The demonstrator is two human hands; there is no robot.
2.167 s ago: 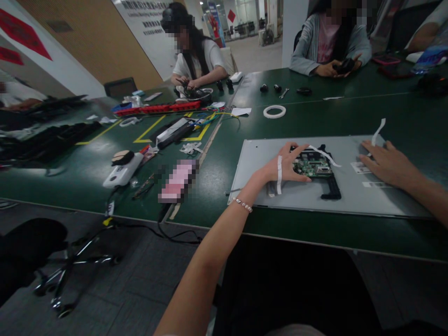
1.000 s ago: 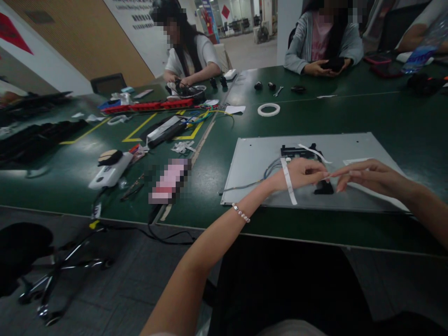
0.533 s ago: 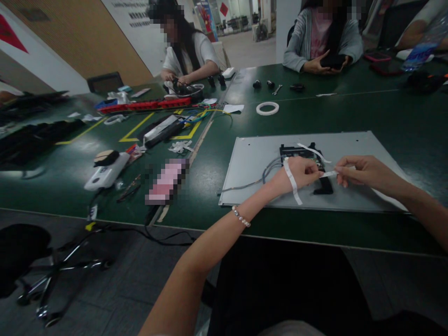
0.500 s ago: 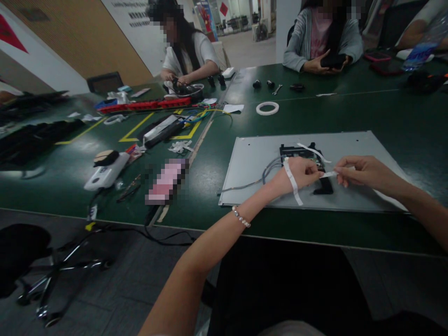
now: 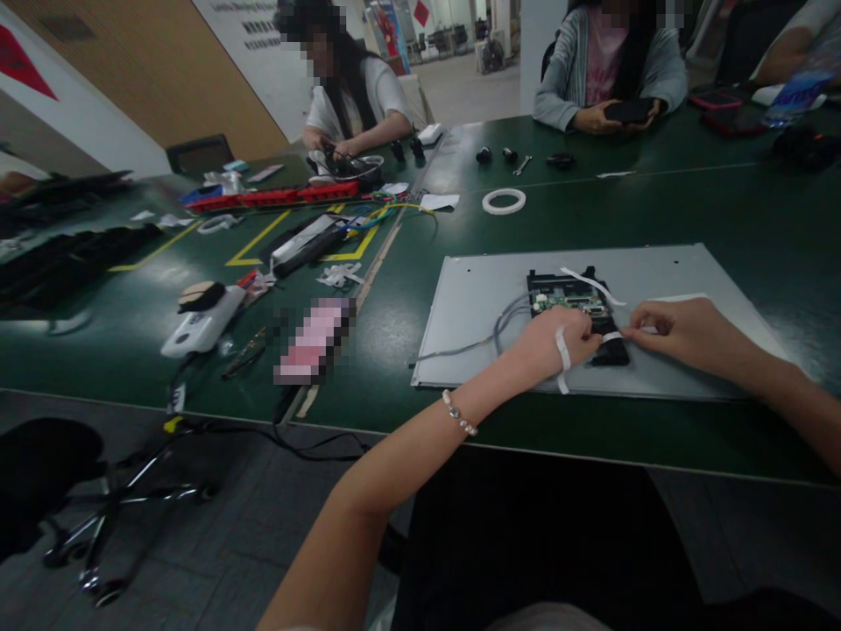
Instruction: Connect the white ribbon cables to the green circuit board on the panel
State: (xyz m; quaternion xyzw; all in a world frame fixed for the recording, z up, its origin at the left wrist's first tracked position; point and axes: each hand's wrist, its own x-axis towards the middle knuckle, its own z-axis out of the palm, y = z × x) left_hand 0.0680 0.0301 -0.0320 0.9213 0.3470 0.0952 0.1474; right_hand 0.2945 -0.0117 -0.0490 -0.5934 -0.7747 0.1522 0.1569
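My left hand (image 5: pixel 558 340) and my right hand (image 5: pixel 683 326) pinch the two ends of a short strip of white tape (image 5: pixel 612 336). The strip lies across the lower part of a black frame (image 5: pixel 612 352) with a green circuit board (image 5: pixel 547 301), which sits on a light grey panel (image 5: pixel 460 294). My left hand covers part of the board. A second tape strip (image 5: pixel 563 359) hangs stuck to the back of that hand. Another strip (image 5: pixel 595 285) curls over the frame's upper edge. Grey cables (image 5: pixel 498 326) run left from the board.
A tape roll (image 5: pixel 504 202) lies beyond the panel, near a small wrench (image 5: pixel 523 165). To the left are a blurred pink phone-like item (image 5: pixel 315 340), a white power strip (image 5: pixel 202 322) and a black-and-white device (image 5: pixel 307 244). Two co-workers sit across the green table (image 5: pixel 394 350).
Both hands have lowered the tape strip from above the black frame onto its lower part. My left hand has shifted slightly right, uncovering more of the green board.
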